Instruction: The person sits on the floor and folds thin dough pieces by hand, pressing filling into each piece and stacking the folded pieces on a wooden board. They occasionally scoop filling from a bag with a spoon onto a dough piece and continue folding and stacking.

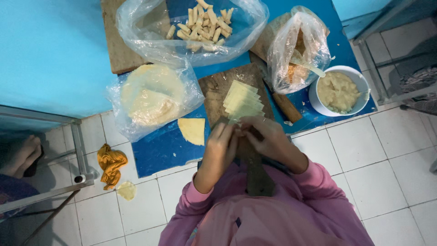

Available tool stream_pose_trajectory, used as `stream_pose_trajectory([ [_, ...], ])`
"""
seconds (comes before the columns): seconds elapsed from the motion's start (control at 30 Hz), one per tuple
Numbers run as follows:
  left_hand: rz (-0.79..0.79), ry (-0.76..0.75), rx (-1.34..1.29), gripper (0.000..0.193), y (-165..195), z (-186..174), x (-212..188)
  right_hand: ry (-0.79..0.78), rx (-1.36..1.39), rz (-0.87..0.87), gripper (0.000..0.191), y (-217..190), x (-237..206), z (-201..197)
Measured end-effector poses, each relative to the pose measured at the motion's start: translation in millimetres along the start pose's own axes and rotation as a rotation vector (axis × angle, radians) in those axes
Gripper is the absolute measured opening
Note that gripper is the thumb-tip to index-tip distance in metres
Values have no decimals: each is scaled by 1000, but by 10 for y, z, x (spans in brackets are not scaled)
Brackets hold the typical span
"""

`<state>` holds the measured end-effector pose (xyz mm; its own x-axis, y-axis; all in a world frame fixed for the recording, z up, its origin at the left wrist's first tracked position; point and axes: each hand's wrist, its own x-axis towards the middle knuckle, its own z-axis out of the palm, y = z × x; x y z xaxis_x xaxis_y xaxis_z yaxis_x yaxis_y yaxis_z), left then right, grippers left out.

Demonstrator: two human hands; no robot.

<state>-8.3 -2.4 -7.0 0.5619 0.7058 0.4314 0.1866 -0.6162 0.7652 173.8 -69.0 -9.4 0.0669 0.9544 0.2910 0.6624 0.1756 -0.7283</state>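
Note:
My left hand (221, 145) and my right hand (266, 136) meet over the near end of a wooden cutting board (214, 89), fingers pinched together around a small piece of pale dough wrapper that is mostly hidden. Just beyond my fingers lies a fanned stack of cut wrapper pieces (242, 101). A wedge of wrapper (193, 130) rests on the blue mat (157, 150) to the left. A white bowl of pale filling (337, 91) stands to the right.
An open plastic bag holds several rolled pieces (202, 23) at the top. Another bag holds round wrappers (152, 96). A third bag (298, 50) sits by the bowl. An orange cloth (110, 163) and a dough scrap (127, 190) lie on the tiled floor. Metal frame at left (77, 146).

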Motion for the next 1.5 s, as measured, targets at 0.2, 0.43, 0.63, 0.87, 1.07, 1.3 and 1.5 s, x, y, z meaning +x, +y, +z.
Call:
stream_pose_trajectory([
  [0.2,31,23,-1,23,50,-54,49,-1,-48,-219,42,-52,-25,-34],
  [0.43,134,-62,18,20,77,-178,76,-17,-58,-201,51,40,-50,-75],
  [0.63,66,-42,60,21,66,-136,81,-35,86,55,62,103,24,-41],
  [0.87,-12,-23,53,14,-33,-63,141,80,-167,-192,66,40,76,-35],
  [1.07,-11,0,103,15,14,-65,185,96,-334,-279,61,-42,81,-44],
  [1.3,1,-15,44,13,-46,-68,221,152,-416,-323,59,-155,62,-9],
  [1.5,14,-4,57,16,-33,-82,173,186,-462,-320,55,-145,90,16],
])
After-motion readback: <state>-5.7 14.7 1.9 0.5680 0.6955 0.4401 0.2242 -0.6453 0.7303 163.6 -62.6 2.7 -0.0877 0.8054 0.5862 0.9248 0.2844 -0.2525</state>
